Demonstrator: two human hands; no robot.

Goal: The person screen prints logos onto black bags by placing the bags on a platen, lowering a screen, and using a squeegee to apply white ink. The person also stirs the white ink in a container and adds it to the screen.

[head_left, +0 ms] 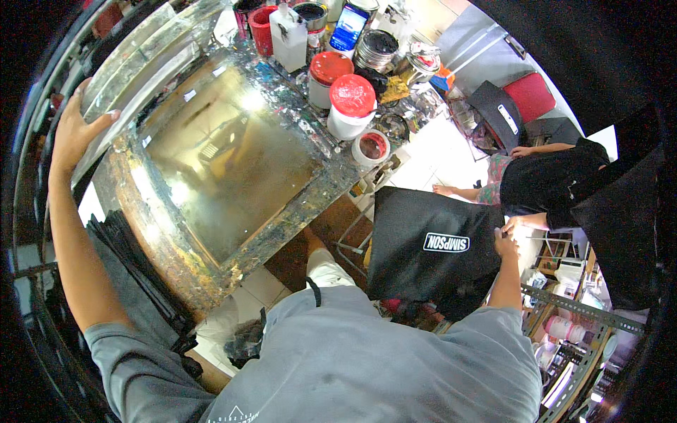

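My left hand (74, 137) grips the edge of a raised, paint-stained screen-printing frame (151, 60) at the left, thumb on its near side and some fingers hidden behind. Below that frame lies a paint-crusted printing table (282, 229) with a shiny brownish glass-like top. On the right, my right hand (506, 244) is closed on the edge of a black fabric piece (405, 261) that bears a white printed label. The fabric hangs out to the side, away from the table. Another person's hand (520, 222) is right beside mine at the fabric's edge.
Red-lidded tubs (350, 106), a white jug (289, 42), paint cans (377, 49) and a lit phone (349, 29) crowd the table's far side. A person in black (546, 180) sits at the right. Black fabric pieces (137, 275) hang at the left; a metal shelf (585, 307) stands lower right.
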